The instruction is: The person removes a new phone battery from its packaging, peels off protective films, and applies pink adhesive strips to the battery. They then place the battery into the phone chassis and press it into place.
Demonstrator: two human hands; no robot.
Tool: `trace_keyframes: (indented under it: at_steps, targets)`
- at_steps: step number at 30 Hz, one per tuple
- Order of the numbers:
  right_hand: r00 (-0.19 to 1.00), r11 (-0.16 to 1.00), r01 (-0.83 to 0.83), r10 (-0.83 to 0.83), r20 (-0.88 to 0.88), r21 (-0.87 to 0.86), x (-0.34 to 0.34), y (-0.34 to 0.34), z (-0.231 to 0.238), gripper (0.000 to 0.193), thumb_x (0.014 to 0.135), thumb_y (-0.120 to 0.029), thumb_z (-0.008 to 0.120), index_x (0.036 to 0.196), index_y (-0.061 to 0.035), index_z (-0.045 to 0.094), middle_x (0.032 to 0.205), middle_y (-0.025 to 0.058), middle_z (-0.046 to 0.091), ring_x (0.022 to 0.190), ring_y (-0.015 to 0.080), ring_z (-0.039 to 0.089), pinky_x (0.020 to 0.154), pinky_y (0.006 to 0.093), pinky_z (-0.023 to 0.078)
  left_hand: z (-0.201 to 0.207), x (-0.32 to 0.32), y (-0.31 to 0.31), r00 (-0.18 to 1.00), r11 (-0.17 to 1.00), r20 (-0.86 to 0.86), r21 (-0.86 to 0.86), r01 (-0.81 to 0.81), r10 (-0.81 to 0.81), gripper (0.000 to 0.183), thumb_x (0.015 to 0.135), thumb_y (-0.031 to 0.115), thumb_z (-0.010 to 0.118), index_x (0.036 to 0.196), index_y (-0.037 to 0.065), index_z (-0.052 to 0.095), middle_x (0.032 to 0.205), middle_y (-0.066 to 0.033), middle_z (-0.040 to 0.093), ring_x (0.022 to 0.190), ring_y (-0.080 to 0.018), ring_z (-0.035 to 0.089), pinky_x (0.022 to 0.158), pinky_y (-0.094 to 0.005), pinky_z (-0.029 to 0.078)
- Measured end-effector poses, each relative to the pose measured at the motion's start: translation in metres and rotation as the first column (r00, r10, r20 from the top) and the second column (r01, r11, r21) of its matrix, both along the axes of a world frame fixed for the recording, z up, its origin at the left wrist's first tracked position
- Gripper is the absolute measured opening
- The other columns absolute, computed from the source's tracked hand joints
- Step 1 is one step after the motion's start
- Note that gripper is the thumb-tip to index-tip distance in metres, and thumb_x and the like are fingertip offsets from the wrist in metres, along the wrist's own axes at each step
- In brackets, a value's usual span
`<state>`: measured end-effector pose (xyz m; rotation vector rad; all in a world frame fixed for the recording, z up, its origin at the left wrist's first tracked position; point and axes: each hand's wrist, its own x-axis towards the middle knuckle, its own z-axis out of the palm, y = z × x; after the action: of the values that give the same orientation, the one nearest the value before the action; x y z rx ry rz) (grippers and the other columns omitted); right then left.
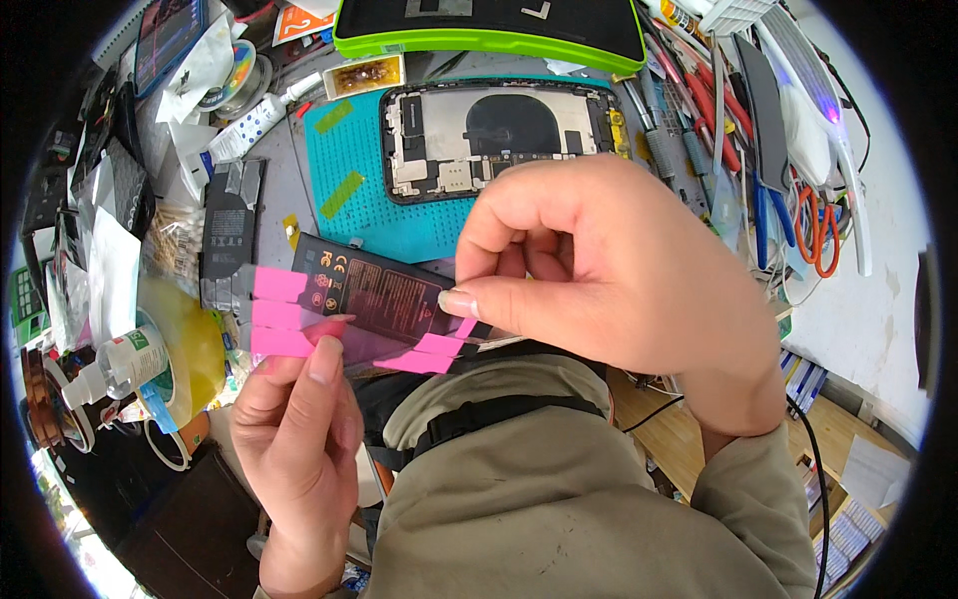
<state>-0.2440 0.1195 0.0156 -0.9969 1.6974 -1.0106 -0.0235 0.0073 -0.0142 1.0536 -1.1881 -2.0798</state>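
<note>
From the left, we see a clear bottle well apart from both grips, and nearer, beyond the left hand, a second dark battery lying on the table. Next comes the left hand, whose thumb and forefinger are brought close together at the lower edge of a clear film with pink tabs; we understand it as a pinch on this film. Between the two grips is the black battery, tilted down toward the right, with the film overlapping it. Just beyond the battery, farther from us, there is a teal mat, and on it an opened phone housing, partly behind the right hand. This hand has thumb and forefinger nearly closed at the right end of the battery, grasping it there; whether the film is also caught, we cannot tell. To the right of this grip, well apart, we notice orange-handled scissors.
</note>
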Motion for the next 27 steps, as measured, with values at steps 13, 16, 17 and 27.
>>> trace_keyframes:
  at_steps: [13, 16, 17, 27]
  targets:
    - [0.974, 0.981, -0.174, 0.184, -0.130, 0.081, -0.012, -0.016, -0.006, 0.018, 0.091, -0.015, 0.076, 0.085, -0.0013, 0.067, 0.064, 0.0003, 0.058, 0.056, 0.0058, 0.049, 0.050, 0.0250, 0.039, -0.004, -0.008, -0.013, 0.967, 0.981, 0.256, -0.190, 0.032, 0.018, 0.012, 0.093, 0.002, 0.072, 0.083, 0.002, 0.065, 0.063, 0.0009, 0.059, 0.039, -0.0026, 0.041, 0.035, -0.0199, 0.024]
    - [0.972, 0.979, -0.179, 0.191, -0.139, 0.097, -0.010, -0.015, -0.009, 0.018, 0.091, -0.016, 0.075, 0.086, -0.0012, 0.067, 0.064, -0.0002, 0.058, 0.056, 0.0054, 0.050, 0.050, 0.0246, 0.039, -0.001, -0.012, -0.013, 0.958, 0.986, 0.286, -0.166, 0.025, 0.023, 0.014, 0.093, 0.003, 0.072, 0.081, 0.003, 0.064, 0.061, 0.0016, 0.057, 0.038, -0.0027, 0.041, 0.034, -0.0202, 0.022]
    - [0.971, 0.979, -0.179, 0.191, -0.142, 0.092, -0.009, -0.015, -0.011, 0.018, 0.091, -0.016, 0.075, 0.086, -0.0012, 0.067, 0.065, -0.0005, 0.059, 0.056, 0.0052, 0.050, 0.049, 0.0244, 0.039, -0.001, -0.012, -0.014, 0.960, 0.986, 0.279, -0.163, 0.032, 0.015, 0.014, 0.093, 0.003, 0.072, 0.082, 0.003, 0.064, 0.061, 0.0015, 0.057, 0.038, -0.0028, 0.041, 0.034, -0.0202, 0.022]
    - [0.994, 0.987, -0.104, 0.101, 0.030, 0.126, -0.011, -0.015, -0.012, 0.017, 0.088, -0.013, 0.077, 0.081, -0.0010, 0.069, 0.065, -0.0021, 0.061, 0.055, 0.0022, 0.051, 0.047, 0.0209, 0.038, -0.002, -0.014, -0.013, 0.963, 0.988, 0.268, -0.151, 0.040, 0.002, 0.013, 0.093, 0.003, 0.072, 0.084, 0.002, 0.064, 0.063, 0.0001, 0.059, 0.037, -0.0040, 0.044, 0.032, -0.0200, 0.023]
